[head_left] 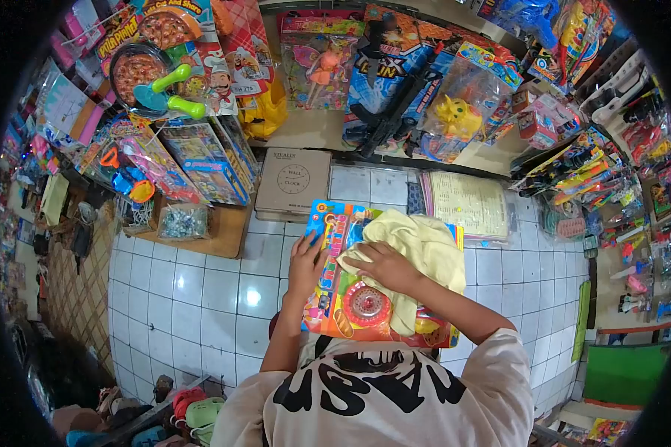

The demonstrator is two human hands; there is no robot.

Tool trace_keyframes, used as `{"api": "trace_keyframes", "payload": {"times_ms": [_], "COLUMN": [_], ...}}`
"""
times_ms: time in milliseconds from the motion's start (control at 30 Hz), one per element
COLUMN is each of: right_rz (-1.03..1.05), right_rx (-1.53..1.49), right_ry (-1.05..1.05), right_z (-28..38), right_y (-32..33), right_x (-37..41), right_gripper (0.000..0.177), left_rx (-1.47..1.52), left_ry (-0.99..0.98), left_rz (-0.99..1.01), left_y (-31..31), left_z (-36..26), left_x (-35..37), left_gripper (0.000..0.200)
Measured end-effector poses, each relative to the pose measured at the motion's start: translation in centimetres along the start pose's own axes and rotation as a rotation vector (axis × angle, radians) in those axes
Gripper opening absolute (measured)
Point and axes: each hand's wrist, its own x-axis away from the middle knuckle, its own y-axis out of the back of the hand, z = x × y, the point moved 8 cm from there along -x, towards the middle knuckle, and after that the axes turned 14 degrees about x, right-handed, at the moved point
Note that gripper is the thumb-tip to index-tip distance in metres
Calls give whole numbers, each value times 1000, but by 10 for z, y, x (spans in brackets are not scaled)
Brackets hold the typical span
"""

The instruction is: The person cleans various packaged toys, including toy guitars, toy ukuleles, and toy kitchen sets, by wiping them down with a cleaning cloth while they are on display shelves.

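White tiled floor [201,298] of a toy shop, with packaged toys stacked all round it.

- Your left hand [306,264] is on the left edge of the toy pack [334,294]. The fingers lie on its front and clamp it; the thumb is hidden.
- Your right hand [384,267] is palm down on the yellow cloth [425,242], with the fingers curled on a fold of it.
- The toy pack is a flat, bright blister card in front of your chest, above the tiles and tilted a bit. A red round toy shows near its lower middle.
- The yellow cloth is bunched over the pack's upper right half and hangs down the middle. It touches the pack.
- A brown cardboard box [294,181] with a clock print lies flat on the floor just past the pack's top edge.
- A clear sleeve [470,205] holding a printed sheet lies on the floor to the right of the box, near the pack's top right corner.
- A black toy gun pack [395,82] and a fairy doll pack [322,63] lean at the back. A bagged yellow toy [461,112] sits to their right.
- A wooden board [227,231] at left carries a small bag of bits [180,221], with boxed sets behind it.
- Sandals [194,406] are at lower left, well apart from your hands.
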Motion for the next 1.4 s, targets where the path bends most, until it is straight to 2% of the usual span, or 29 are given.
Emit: {"api": "trace_keyframes", "payload": {"times_ms": [100,300,400,500,533,633,700,733,767,833,933,1033,1167,1267,1367,1400], "right_rz": [16,-68,275,104,-57,-369,-452,-422,-306,-169,288,360,344,195,10,-27], "right_rx": [51,-51,-329,-530,-576,-579,-631,-592,-481,-85,-86,-217,-263,-270,-523,-695], "right_ry": [-80,-141,-419,-438,-458,-519,-483,-443,-424,-219,-278,-301,-277,-263,-176,-214], "right_z": [0,-4,-28,-48,-54,-66,-61,-57,-51,-35,-37,-48,-51,-48,-53,-60], "right_y": [9,25,18,47,65,102,106,97,84,43,-19,-37,-48,-34,-7,2], "right_x": [13,28,48,60,60,44,19,1,-19,-50,-57,-64,-67,-61,-49,-41], "right_gripper": [47,41,36,32,32,34,35,38,41,51,64,72,71,64,58,57], "left_rx": [-8,21,-33,-19,-29,-28,-23,-23,-23,-22,-17,-12,11,38,38,30], "left_ry": [-42,-50,-18,-11,-34,-14,-17,-18,-20,-23,-15,-6,2,8,9,9], "left_rz": [3,-62,-105,-136,-153,-182,-187,-191,-193,-201,-195,-216,-217,-226,-215,-206], "left_y": [-5,8,21,32,34,40,41,41,42,42,43,41,37,36,37,38], "left_z": [-10,-20,-19,-20,-22,-29,-33,-35,-36,-37,-29,-21,-16,-14,-16,-17], "left_x": [-1,7,16,22,23,22,19,18,18,17,20,24,23,21,20,20], "left_gripper": [36,32,31,31,31,30,30,30,30,29,28,25,25,25,23,23]}}
